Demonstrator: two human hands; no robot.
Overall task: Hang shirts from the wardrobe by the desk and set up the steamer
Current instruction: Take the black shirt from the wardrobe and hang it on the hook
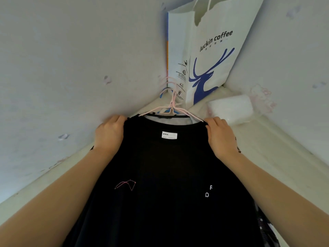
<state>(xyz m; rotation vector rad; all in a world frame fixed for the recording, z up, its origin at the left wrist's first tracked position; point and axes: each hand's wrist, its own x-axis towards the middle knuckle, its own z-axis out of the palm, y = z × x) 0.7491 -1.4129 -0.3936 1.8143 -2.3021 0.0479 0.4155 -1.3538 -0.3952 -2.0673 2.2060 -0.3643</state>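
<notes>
A black shirt [165, 168] with a white neck label, a small pink line drawing and white letters hangs in front of me on a pink hanger [171, 109]. My left hand [109, 133] grips the shirt's left shoulder. My right hand [220, 135] grips the right shoulder, just past the hanger's end. More pink and blue hangers [166, 90] are bunched behind the first one. The steamer is not in view.
A white paper bag [210, 50] with a blue deer and "luckin coffee" stands in the corner on a pale ledge [267, 139]. A white wrapped pack [231, 108] lies beside it. Pale walls close in left and right. Patterned fabric [263, 225] shows at lower right.
</notes>
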